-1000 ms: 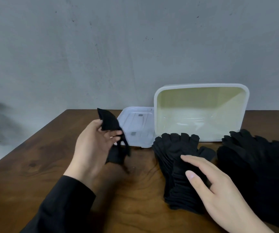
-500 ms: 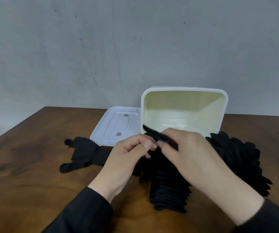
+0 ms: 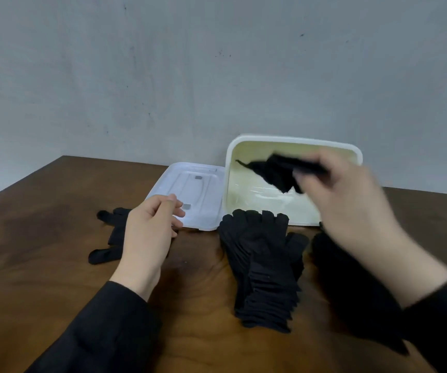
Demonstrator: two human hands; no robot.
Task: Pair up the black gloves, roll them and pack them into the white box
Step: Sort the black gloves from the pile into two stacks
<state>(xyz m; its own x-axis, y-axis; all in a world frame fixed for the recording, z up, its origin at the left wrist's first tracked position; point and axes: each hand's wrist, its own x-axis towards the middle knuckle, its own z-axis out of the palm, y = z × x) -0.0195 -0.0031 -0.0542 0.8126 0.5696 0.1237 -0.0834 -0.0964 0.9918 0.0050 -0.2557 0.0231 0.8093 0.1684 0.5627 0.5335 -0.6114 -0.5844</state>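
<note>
Because we want a pair, our right hand (image 3: 351, 200) pinches one black glove (image 3: 276, 172) lifted in front of the white box (image 3: 233, 168), while the left hand (image 3: 149, 232), loosely open, hovers over the single glove (image 3: 109, 238) on the table (image 3: 42, 211). Half a second ago both hands met at the stack (image 3: 265, 267).
</note>
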